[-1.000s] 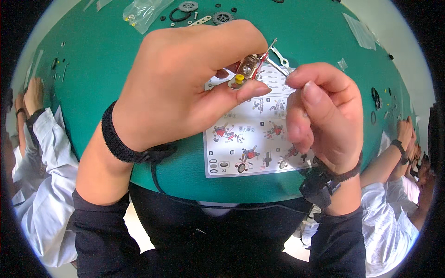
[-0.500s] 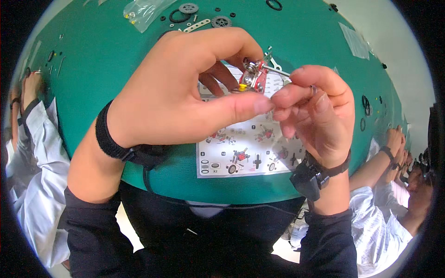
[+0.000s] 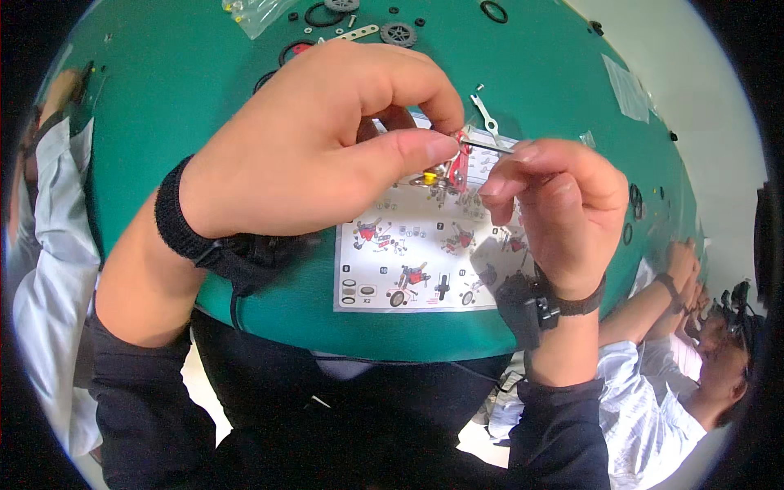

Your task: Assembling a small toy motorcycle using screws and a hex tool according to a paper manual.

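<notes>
Over a printed instruction sheet, my left hand pinches a small red-and-metal model between thumb and fingers. A yellow piece shows on the model, but my fingers hide much of the rest. My right hand grips a thin metal rod between thumb and forefinger. The rod's far end meets the model beside my left fingertips; I cannot make out whether it is a hex key. Just beyond the model, a small pale wrench lies on the green table, with a short screw past its tip.
Beyond my left hand lie a grey wheel, a perforated strip, black rings and small fasteners. A clear bag is at the far left, another at the far right. People in light sleeves sit on both sides.
My left thumb has moved up over the model and now covers more of its metal parts. The rod is still at the model. The head view has shifted slightly.
</notes>
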Demonstrator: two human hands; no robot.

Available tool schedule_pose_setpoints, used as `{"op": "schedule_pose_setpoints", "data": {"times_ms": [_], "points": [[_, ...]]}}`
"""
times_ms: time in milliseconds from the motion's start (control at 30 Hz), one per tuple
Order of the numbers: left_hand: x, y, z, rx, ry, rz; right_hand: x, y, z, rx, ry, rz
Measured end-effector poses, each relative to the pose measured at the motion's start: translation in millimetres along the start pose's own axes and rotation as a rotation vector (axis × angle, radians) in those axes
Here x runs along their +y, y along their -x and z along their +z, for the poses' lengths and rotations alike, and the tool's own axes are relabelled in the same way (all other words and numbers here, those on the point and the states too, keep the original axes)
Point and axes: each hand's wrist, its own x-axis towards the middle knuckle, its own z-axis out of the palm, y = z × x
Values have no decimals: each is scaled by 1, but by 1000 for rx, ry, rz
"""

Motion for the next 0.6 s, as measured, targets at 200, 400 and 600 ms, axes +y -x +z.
{"op": "schedule_pose_setpoints", "data": {"times_ms": [200, 400, 600], "points": [[0, -10, -10, 15, -229, 84, -1, -14, -1, 11, 516, -323], [3, -12, -13, 8, -318, 82, -7, -15, 3, 56, 641, -303], [1, -11, -8, -6, -288, 70, -2, -10, 3, 49, 643, -404]]}}
